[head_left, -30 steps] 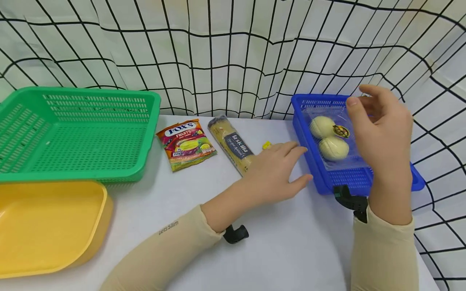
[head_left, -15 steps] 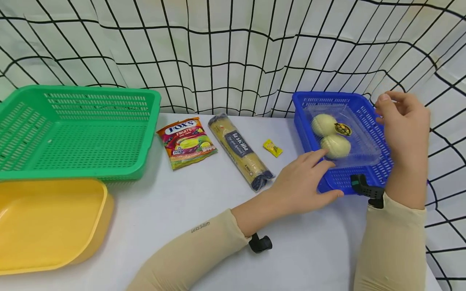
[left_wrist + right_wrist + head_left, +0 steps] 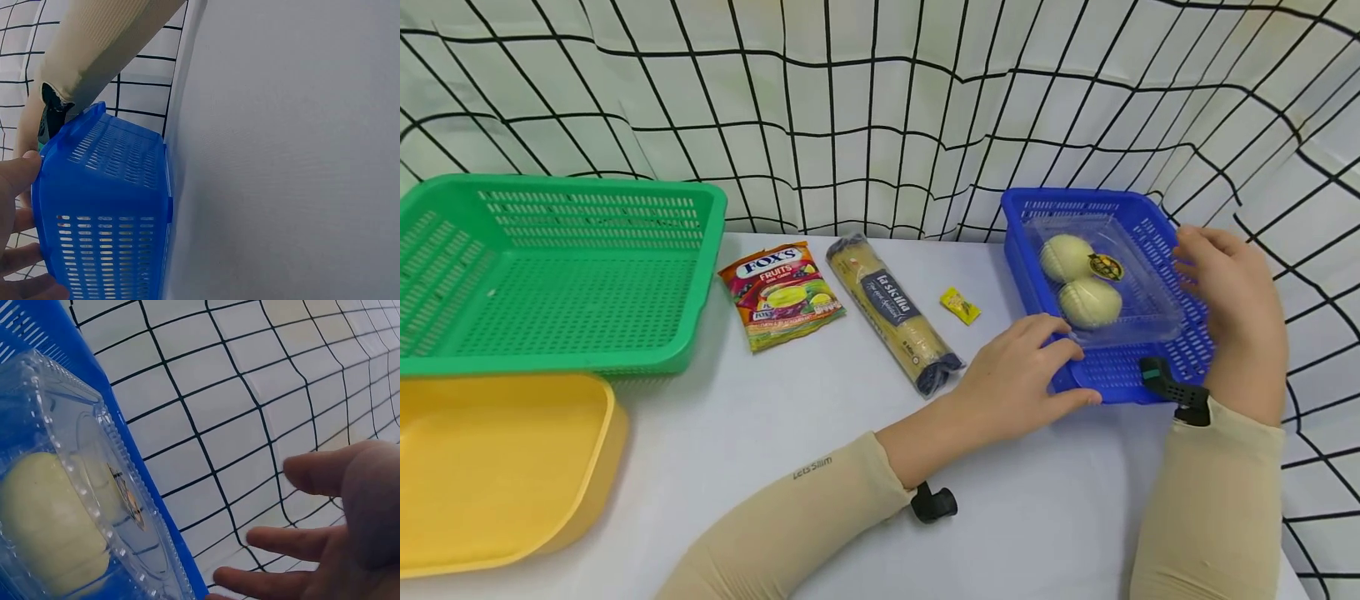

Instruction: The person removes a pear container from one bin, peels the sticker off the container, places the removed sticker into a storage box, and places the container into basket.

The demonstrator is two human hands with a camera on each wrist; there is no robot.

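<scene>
The left hand (image 3: pixel 1011 379) touches the basket (image 3: pixel 1108 371) with spread fingers, gripping nothing; the loose, empty right hand (image 3: pixel 1246 296) may touch too. Soft, even pushes seem best.

Readable print: "FOX'S FRUITS", "la sicilia", "8 Min" and "Lets Slim"
The fruit-candy bag (image 3: pixel 782 296) carries "FOX'S" in large letters on a white panel, with "FRUITS" below it; the pasta pack (image 3: pixel 895 315) shows "la sicilia" on its dark label, a smaller script line too fine to make out, and "8 Min" farther down; "Lets Slim" runs along the left sleeve (image 3: pixel 805 508); print on the clear plastic box's (image 3: pixel 1142 310) round black-and-yellow sticker (image 3: pixel 1106 267) and the small yellow candy wrapper (image 3: pixel 960 306) is too small to read
</scene>
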